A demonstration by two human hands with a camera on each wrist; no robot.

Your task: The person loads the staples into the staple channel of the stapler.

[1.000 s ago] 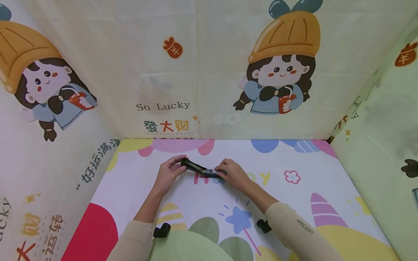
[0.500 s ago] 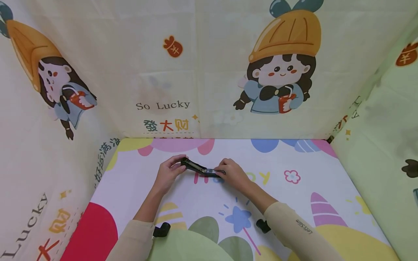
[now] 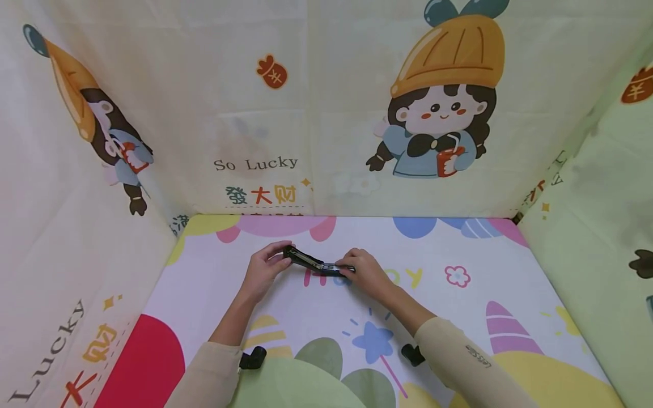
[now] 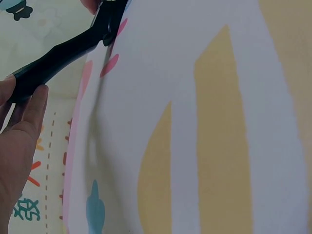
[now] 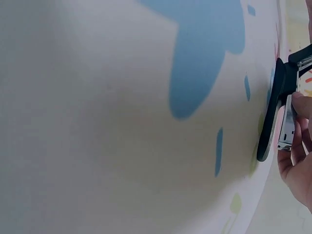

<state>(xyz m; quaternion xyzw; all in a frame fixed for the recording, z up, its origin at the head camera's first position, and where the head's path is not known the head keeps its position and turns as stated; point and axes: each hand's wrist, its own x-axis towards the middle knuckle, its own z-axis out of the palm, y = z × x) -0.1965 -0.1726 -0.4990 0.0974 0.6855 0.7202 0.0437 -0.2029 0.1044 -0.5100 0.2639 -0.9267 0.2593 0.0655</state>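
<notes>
A black stapler (image 3: 307,260) is spread wide on its hinge in the middle of the table, its upper arm tilted up to the left. My left hand (image 3: 264,273) pinches the raised end of that arm between thumb and fingers; the left wrist view has this hand (image 4: 22,146) at its left edge. At the other end, my right hand (image 3: 365,273) holds the metal staple rail. In the right wrist view, the silvery rail (image 5: 287,127) stands beside the black base (image 5: 271,114), with the right fingers around it. The right hand covers part of the base in the head view.
A white tabletop (image 3: 408,317) with coloured prints lies under both hands. Printed cloth walls rise behind it (image 3: 336,113) and at both sides. Black wrist mounts (image 3: 253,358) sit at the cuffs of both beige sleeves (image 3: 461,351).
Both hands and the stapler stay almost where they were. On the left, the printed cloth wall has shifted, and its cartoon figure now looks narrower and farther right.
</notes>
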